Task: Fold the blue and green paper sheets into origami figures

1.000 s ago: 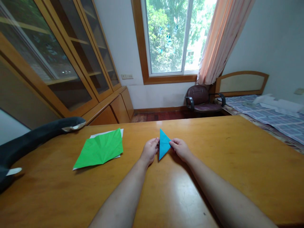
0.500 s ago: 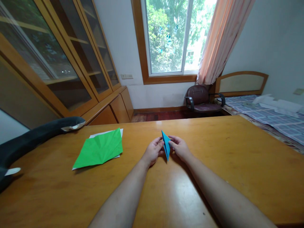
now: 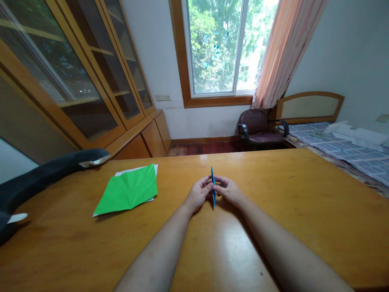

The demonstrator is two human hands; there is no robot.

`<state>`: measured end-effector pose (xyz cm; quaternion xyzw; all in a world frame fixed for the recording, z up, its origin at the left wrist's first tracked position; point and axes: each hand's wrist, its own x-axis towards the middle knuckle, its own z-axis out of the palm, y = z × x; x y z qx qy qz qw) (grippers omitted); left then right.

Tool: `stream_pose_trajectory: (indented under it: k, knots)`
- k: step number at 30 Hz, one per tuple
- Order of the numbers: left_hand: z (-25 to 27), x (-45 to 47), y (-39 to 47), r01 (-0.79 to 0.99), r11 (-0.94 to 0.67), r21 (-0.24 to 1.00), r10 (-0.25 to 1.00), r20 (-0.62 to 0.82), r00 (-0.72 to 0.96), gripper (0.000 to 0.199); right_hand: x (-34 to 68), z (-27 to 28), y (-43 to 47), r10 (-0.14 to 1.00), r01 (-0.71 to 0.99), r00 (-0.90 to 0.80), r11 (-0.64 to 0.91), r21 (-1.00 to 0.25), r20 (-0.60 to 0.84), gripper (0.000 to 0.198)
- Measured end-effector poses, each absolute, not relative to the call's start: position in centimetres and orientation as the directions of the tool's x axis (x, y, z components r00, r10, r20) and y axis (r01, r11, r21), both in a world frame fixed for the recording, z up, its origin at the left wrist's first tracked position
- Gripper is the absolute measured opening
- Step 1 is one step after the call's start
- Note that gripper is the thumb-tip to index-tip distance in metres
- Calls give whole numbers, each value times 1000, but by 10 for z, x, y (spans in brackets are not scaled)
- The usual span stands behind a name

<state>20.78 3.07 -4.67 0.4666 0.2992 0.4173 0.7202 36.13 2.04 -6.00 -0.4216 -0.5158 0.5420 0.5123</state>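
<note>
A piece of folded blue paper (image 3: 214, 196) stands nearly edge-on between my two hands, just above the table, so only a thin strip of it shows. My left hand (image 3: 199, 194) pinches it from the left, thumb against its side. From the right, my right hand (image 3: 228, 190) grips the same paper with thumb and fingers. Some fingertips of both hands are hidden behind the paper. Off to the left lies a creased green sheet of paper (image 3: 130, 190), on top of white sheets (image 3: 123, 172) whose edges stick out.
The wooden table (image 3: 288, 211) extends all round my forearms. A dark plush toy (image 3: 54, 164) lies along its left side. Beyond the far edge are a glass-fronted cabinet (image 3: 121, 117), a maroon armchair (image 3: 257, 125) and a bed (image 3: 340, 142).
The blue paper has turned from showing a slanted diamond-shaped face to nearly edge-on. My hands have shifted slightly and keep hold of it.
</note>
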Motion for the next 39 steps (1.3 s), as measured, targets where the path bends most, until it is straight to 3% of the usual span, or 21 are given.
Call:
stream_pose_trajectory:
  k: [10,20,31,39]
  knots:
    - [-47,201,33,-325,267,907,859,-71,507,62,365,-66,22,966,-121,-244,55,-991,83,61]
    - [-48,203,34,-300,274,914,855,-88,512,60,365,-69,21,965,25,-225,140,-990,131,60]
    - [-49,201,36,-303,291,907,853,-104,511,63,369,-66,22,952,-58,-258,154,-986,164,52]
    - [-45,195,37,-316,341,886,821,-117,559,61,370,-64,19,977,-103,-192,71,-992,90,47]
